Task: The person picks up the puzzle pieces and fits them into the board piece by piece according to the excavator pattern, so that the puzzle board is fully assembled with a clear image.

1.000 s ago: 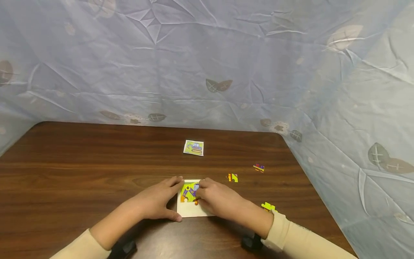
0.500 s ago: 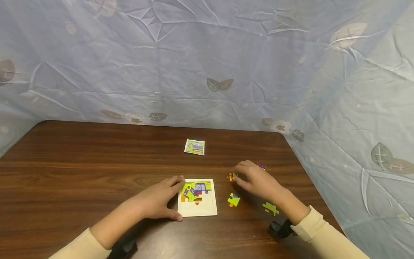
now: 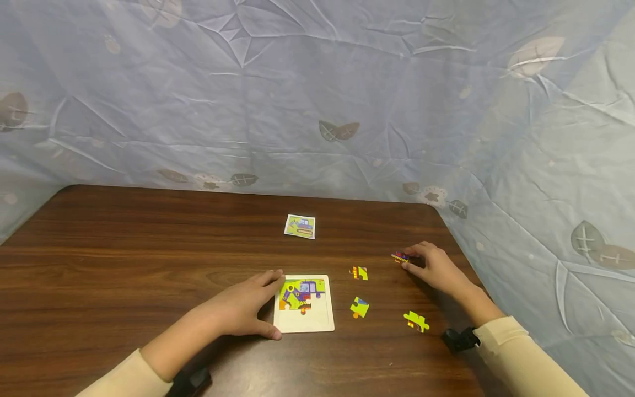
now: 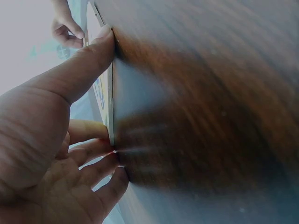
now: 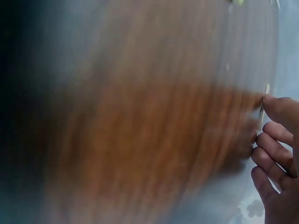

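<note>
One puzzle piece (image 3: 399, 257) lies between thumb and forefinger of the right hand (image 3: 437, 268).

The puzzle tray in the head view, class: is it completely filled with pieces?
No, bare pale surface shows across the lower part of the puzzle tray, below the fitted pieces.

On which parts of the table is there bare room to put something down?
Bare table: left of the left hand and, narrowly, between the picture card and the curtain. Crowded: right of the puzzle board, where loose pieces and the right hand are.
</note>
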The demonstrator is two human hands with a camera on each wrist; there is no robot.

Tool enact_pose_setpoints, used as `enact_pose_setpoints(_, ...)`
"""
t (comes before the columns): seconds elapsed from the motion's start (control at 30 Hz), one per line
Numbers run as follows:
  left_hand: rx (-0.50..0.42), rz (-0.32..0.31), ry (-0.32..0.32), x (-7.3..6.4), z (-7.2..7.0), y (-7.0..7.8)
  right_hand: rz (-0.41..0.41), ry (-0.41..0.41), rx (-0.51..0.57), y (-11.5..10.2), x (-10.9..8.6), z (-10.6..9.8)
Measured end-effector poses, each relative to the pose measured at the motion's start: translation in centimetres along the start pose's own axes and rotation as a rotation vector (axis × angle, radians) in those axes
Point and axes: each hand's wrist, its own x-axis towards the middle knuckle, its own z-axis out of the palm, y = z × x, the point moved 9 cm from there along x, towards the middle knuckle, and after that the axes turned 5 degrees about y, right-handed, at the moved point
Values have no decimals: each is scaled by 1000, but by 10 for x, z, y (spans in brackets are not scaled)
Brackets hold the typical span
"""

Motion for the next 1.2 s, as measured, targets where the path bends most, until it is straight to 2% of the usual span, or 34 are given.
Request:
enact_pose_setpoints(0.47, 1, -2, -3, 1, -1, 1, 31, -36, -4, 6, 6, -2)
enact_pose_setpoints(0.77, 0, -11, -15, 0, 0, 1, -29, -15, -13, -7, 7, -3)
enact_pose_setpoints(0.93, 7, -8, -23, 0, 1, 1, -64, -35, 6, -32, 5, 5)
enact_pose_setpoints(1.2, 6, -3, -12, 0, 0, 1, -225, -92, 9, -105, 5, 19)
